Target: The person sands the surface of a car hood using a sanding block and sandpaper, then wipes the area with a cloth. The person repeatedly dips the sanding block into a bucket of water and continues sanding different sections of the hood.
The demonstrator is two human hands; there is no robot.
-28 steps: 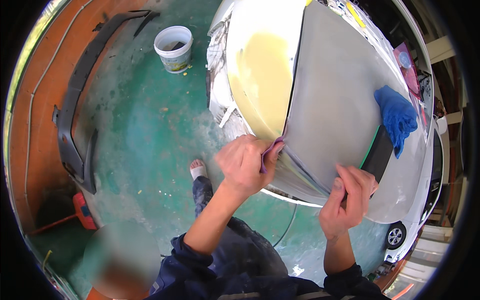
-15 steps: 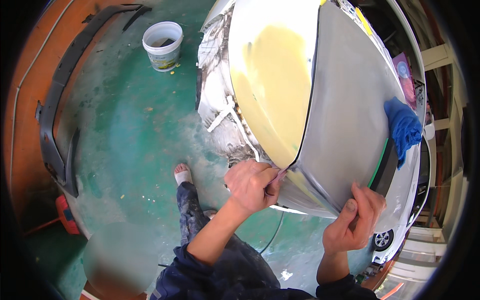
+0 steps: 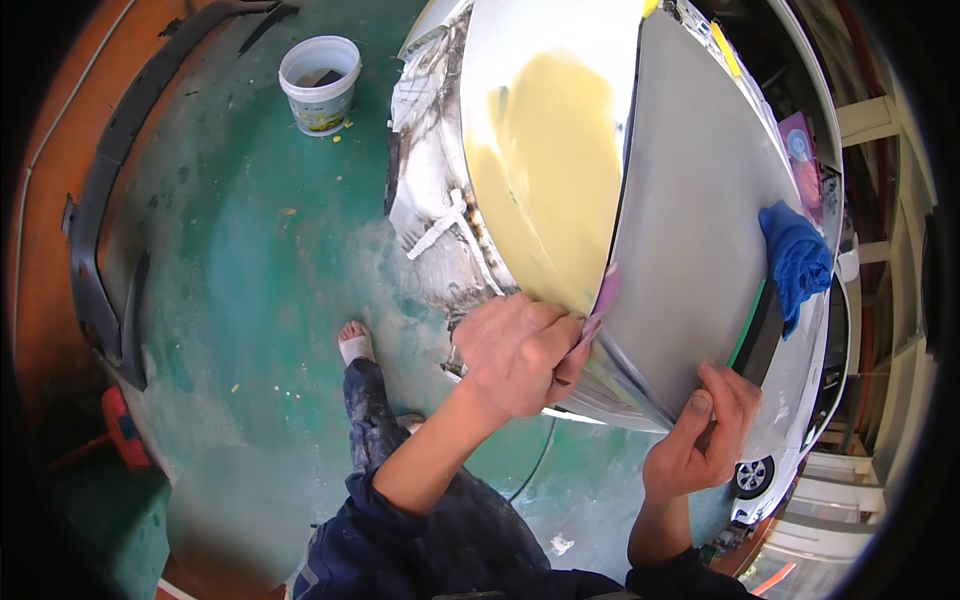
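Green floor (image 3: 260, 250) spreads left of the grey panel (image 3: 690, 200). The left hand (image 3: 525, 355) has its fingers pinched closed on a purple sheet (image 3: 604, 297) that juts up and right beyond them, its long axis roughly along the dark seam (image 3: 627, 150). The right hand (image 3: 685, 460), farther off, curls at the panel's near edge; its hold cannot be told.

L hand (image 3: 522, 352) & R hand (image 3: 705, 432) bare; dk navy sleeves (image 3: 372, 525) pushed up, pale patch on L; dk trousers (image 3: 366, 405) w/ whitish smudges; white foot wrap (image 3: 356, 348) at left.
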